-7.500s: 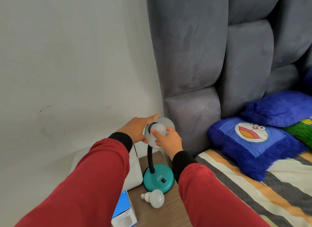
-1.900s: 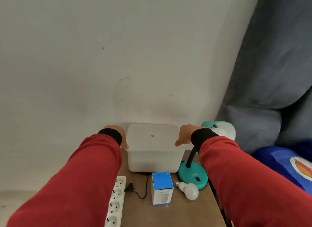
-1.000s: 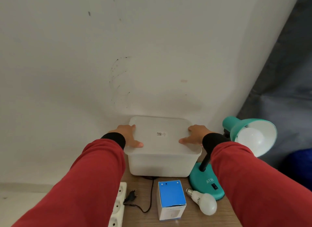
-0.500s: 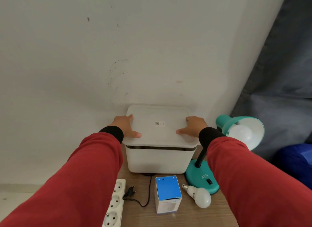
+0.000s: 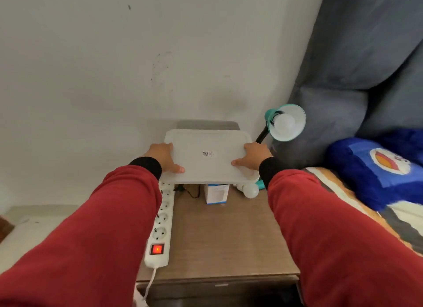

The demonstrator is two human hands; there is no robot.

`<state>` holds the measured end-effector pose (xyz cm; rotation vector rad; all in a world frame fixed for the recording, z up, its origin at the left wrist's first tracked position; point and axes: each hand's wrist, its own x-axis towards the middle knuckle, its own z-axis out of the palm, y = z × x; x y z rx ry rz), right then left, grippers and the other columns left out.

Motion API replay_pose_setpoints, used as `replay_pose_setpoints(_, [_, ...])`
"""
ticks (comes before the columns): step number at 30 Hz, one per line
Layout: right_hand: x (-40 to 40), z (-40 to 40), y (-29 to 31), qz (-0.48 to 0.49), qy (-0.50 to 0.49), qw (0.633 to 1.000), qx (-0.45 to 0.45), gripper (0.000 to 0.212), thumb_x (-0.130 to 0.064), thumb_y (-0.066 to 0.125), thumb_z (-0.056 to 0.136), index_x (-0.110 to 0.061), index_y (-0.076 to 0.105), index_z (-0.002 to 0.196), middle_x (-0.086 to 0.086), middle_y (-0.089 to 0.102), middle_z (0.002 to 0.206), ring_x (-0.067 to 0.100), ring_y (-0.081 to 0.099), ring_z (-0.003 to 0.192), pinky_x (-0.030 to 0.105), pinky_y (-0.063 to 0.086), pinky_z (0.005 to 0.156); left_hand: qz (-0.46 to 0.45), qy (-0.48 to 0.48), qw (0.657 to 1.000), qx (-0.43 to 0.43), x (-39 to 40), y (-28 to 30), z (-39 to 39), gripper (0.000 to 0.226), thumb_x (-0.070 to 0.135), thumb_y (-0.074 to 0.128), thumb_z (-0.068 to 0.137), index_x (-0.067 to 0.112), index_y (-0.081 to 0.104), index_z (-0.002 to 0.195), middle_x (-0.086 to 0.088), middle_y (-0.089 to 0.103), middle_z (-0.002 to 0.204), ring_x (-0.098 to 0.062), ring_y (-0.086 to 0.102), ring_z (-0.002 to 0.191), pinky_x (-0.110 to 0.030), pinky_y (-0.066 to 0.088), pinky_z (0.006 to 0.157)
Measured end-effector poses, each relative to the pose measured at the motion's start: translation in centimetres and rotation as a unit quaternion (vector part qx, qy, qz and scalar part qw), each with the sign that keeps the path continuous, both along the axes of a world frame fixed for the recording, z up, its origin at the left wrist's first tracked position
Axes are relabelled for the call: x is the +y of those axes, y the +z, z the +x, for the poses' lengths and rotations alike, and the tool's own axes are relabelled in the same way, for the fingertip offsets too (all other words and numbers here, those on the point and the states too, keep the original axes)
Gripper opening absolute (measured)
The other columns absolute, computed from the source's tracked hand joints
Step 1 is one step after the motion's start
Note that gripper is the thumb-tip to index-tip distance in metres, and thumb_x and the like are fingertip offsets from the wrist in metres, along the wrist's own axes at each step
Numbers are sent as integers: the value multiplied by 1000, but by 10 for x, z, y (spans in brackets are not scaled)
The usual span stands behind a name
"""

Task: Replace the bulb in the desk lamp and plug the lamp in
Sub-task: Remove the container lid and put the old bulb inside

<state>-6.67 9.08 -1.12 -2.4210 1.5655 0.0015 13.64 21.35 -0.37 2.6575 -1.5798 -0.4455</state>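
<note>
Both hands hold a white plastic box [image 5: 207, 155] by its ends, raised above the tabletop [image 5: 219, 233]; the left hand [image 5: 163, 158] has its grip clamped on the left edge, thumb lying on the lid; the right hand [image 5: 251, 158] grips the right edge likewise. The desk lamp [image 5: 286, 123] stands at the back right, a bulb fitted in its teal shade; a loose bulb [image 5: 250, 190] lies just beside a small blue-and-white carton [image 5: 216, 193]. The lamp's plug [image 5: 179, 188] lies unplugged near a white power strip [image 5: 160, 224] whose red switch glows.
</note>
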Motion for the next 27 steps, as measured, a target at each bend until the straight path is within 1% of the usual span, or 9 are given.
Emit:
replay_pose_setpoints(4, [43,-36,-22,15,-21,1000,-1,68,-50,67,79,-5,51,129,14,56,132,31,52,122,35,43,99,8,-2,1000,30,41,-26,-38,87,48,66,82,5,27,146,-14,38,147,-30,36,135,-33,32,109])
replay_pose_setpoints(8, [75,-66,-45,36,-39,999,-4,64,-44,69,81,-5,52,128,13,57,130,29,54,120,35,44,97,9,-3,999,53,71,-56,-68,83,48,69,79,6,34,142,-13,44,141,-28,42,130,-32,37,102])
replay_pose_setpoints(12, [98,-90,-74,48,-58,997,4,65,-46,69,80,-6,51,130,12,57,130,29,53,120,34,44,97,16,-7,998,60,86,-89,-88,83,47,70,79,6,34,141,-12,45,141,-28,42,130,-33,37,103])
replay_pose_setpoints(18, [115,-108,-117,112,-82,989,42,75,-49,67,80,-10,41,139,11,48,142,27,46,129,36,39,106,46,-3,996,79,100,-135,-109,81,47,71,77,5,38,138,-14,46,140,-28,45,128,-31,38,101])
replay_pose_setpoints(22, [115,-106,-133,121,-82,988,42,73,-46,63,85,-10,37,142,11,44,145,27,44,132,34,37,107,48,5,995,85,102,-148,-109,80,47,71,78,5,38,138,-15,47,139,-29,46,126,-32,39,100])
replay_pose_setpoints(27, [107,-99,-141,135,-81,987,36,68,-43,62,87,-9,37,141,12,44,145,26,44,132,33,37,106,46,14,995,85,95,-155,-105,75,45,70,80,3,41,136,-16,48,136,-30,47,125,-32,40,99])
